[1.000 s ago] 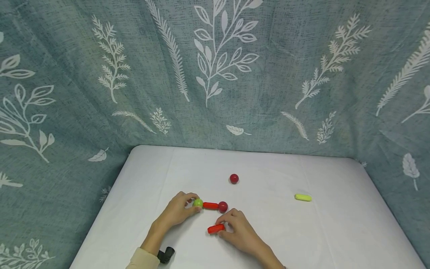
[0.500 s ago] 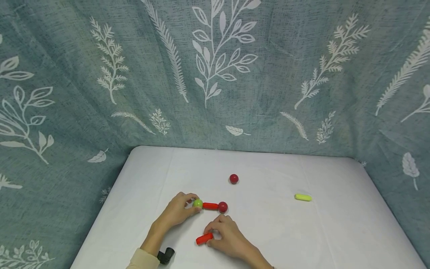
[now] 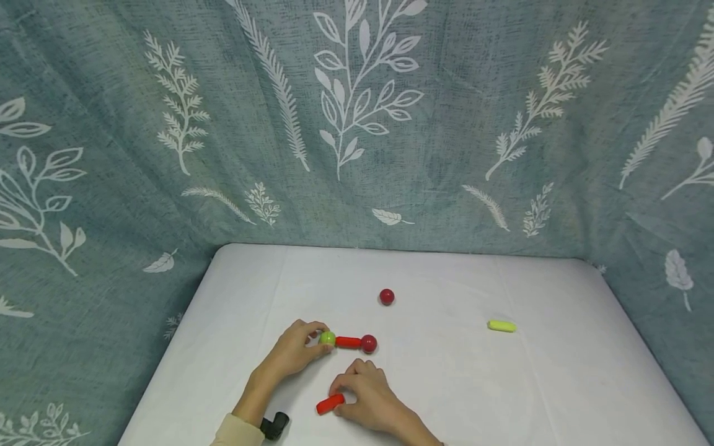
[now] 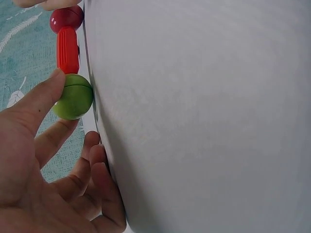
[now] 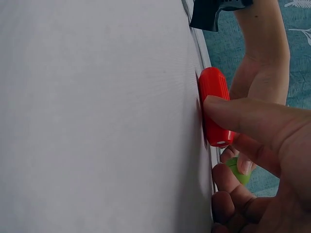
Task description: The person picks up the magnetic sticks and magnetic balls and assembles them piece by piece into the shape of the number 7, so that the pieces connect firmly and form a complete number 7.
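Note:
My left hand (image 3: 298, 349) pinches a green ball (image 4: 74, 99) between thumb and finger. A red ridged rod (image 4: 68, 50) joins that ball to a dark red ball (image 3: 369, 344), making a short bar on the table. Nearer the front edge, my right hand (image 3: 368, 396) pinches a second red rod (image 5: 215, 107) by one end, thumb on its side. This rod lies slantwise, low at the white cloth, with a small hole showing in its end in the right wrist view.
Farther back on the white table (image 3: 446, 384) lies a loose dark red ball (image 3: 387, 297). A yellow-green rod (image 3: 501, 326) is off to the right. The black wrist camera (image 3: 275, 425) sits by the left forearm. A patterned curtain (image 3: 357, 124) hangs behind the table.
My right hand has moved left and toward the front edge, carrying the second red rod away from the dark red ball of the bar. The left hand stays on the green ball.

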A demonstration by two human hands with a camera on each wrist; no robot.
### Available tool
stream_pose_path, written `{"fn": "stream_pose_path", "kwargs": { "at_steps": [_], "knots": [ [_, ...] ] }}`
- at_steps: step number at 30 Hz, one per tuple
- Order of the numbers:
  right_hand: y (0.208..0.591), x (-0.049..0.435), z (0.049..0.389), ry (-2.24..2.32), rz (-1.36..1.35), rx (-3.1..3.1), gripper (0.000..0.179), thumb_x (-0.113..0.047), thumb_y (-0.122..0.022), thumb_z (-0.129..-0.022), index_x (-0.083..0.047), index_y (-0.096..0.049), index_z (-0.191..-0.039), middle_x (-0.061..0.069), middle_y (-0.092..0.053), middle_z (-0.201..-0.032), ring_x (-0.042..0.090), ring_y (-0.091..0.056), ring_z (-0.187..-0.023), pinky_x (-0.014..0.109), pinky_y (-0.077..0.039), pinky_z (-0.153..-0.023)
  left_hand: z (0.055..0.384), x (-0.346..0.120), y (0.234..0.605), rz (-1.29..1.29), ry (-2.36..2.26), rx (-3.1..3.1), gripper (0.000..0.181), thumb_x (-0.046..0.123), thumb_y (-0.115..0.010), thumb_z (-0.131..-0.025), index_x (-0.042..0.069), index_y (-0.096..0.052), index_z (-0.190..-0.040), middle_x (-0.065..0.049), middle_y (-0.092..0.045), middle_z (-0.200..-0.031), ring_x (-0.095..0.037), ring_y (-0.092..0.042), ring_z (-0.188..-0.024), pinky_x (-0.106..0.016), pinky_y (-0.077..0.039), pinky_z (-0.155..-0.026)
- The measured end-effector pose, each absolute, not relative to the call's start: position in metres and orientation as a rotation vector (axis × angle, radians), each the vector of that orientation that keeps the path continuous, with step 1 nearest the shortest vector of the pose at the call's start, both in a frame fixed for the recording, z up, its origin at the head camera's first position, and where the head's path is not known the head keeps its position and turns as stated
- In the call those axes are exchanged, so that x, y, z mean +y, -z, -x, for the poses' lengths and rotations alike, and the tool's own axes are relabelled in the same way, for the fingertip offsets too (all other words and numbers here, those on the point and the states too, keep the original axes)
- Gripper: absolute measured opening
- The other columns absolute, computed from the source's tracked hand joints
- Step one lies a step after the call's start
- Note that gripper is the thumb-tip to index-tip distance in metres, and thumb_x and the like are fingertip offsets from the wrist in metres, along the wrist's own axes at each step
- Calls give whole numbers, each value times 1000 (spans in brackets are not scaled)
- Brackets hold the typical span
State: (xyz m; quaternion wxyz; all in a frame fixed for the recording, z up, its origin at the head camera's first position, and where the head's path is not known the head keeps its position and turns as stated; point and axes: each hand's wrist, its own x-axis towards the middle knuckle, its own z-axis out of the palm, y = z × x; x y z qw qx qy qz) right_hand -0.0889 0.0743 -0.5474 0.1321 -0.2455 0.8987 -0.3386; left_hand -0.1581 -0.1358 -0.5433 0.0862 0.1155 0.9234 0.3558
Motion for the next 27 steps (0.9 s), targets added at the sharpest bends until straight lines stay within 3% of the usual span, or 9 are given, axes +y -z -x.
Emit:
{"fn": "stream_pose_path", "kwargs": {
  "at_steps": [27],
  "knots": [
    [545, 76, 88, 949, 723, 2611, 22, -29, -83, -80, -38, -70, -96, -17, -46, -101, 7, -37, -92, 32, -32, -78, 159, -136, 543, -345, -1080, 2752, 33, 40, -78, -87, 23, -71, -114, -3, -58, -101, -21, -55, -90, -37, -47, -70]
  ]
}}
